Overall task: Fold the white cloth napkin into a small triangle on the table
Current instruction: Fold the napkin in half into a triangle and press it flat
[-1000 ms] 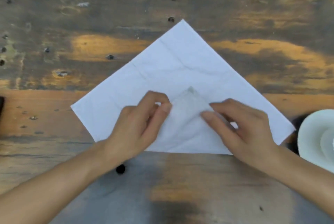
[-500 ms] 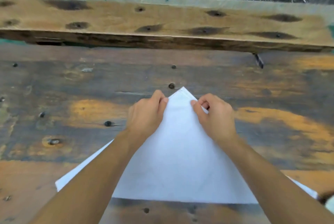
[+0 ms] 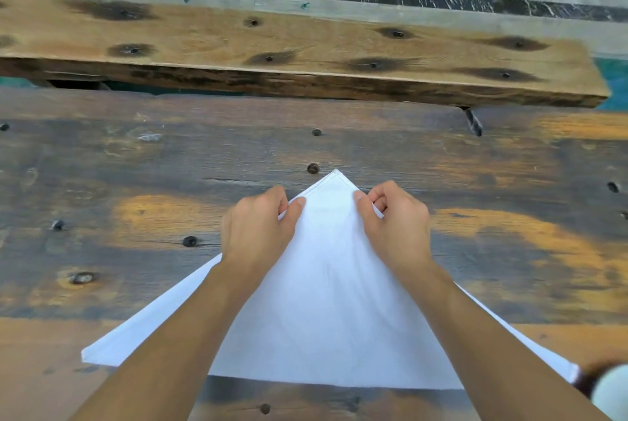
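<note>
The white cloth napkin (image 3: 326,312) lies flat on the dark worn wooden table (image 3: 136,166) as a large triangle, folded edge toward me, apex pointing away. Its two layered corners meet at the far tip, where the stitched hem shows. My left hand (image 3: 258,227) pinches the left edge just below that tip, thumb on top. On the right edge my right hand (image 3: 397,220) pinches at the same height. Both forearms cross over the cloth and hide parts of its sides.
A raised wooden plank (image 3: 306,57) runs across the far side of the table, with a marble strip and grey floor beyond it. A white round dish (image 3: 611,390) peeks in at the lower right corner, touching the napkin's right tip. Nail heads dot the tabletop.
A second ago both hands held the near corner at the napkin's middle. They carried it forward onto the far corner, making a triangle. Since half a second ago the hands barely moved.
</note>
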`<state>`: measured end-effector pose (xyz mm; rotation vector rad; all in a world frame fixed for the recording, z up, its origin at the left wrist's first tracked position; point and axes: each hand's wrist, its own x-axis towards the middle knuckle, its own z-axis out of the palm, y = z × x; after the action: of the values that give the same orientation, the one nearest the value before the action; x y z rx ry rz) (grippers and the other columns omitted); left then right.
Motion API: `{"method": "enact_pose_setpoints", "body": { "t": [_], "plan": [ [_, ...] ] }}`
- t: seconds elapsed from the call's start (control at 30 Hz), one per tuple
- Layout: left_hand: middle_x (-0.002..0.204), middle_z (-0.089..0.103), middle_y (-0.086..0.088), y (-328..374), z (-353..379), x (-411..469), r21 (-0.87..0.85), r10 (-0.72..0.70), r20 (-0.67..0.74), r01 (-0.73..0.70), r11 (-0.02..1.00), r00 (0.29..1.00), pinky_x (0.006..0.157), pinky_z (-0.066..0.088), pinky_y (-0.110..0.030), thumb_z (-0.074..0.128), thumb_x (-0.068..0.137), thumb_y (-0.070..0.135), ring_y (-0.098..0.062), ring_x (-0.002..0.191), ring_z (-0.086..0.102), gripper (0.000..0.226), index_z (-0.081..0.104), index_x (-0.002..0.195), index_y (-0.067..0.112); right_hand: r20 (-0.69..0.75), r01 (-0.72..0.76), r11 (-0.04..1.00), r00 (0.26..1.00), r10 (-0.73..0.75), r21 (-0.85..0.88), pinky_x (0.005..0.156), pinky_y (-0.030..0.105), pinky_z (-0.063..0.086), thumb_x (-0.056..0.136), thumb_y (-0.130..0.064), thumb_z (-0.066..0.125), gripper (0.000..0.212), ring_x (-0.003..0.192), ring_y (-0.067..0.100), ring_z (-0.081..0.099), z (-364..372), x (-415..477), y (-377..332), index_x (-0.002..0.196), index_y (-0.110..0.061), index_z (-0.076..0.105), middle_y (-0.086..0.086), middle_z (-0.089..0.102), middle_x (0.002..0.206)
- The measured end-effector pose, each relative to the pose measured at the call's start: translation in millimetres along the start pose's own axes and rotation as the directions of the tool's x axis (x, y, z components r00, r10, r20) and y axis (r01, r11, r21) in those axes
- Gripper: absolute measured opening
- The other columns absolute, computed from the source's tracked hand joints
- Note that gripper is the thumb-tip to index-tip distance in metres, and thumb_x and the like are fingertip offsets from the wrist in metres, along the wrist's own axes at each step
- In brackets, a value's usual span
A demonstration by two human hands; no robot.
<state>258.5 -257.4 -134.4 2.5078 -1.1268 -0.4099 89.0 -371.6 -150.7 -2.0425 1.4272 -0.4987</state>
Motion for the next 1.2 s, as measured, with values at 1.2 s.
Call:
{"method": "enact_pose_setpoints", "body": {
  "t": [1.2],
  "plan": [
    [0.056, 0.056, 0.000, -71.4, -10.4, -244.4, 0.022, -0.167, 0.087, 0.165, 0.986, 0.982, 0.051, 0.034, -0.027, 0.060, 0.095, 0.055, -0.026, 0.061, 0.057, 0.050, 0.051, 0.067, 0.014, 0.215, -0.048, 0.995, 0.974, 0.065, -0.085, 0.066, 0.032, 0.033, 0.098, -0.041, 0.061, 0.031, 0.071, 0.025, 0.052, -31.2, -191.0, 15.8, 0.082, -0.015, 0.054, -0.001, 0.056, 0.070]
  ]
}}
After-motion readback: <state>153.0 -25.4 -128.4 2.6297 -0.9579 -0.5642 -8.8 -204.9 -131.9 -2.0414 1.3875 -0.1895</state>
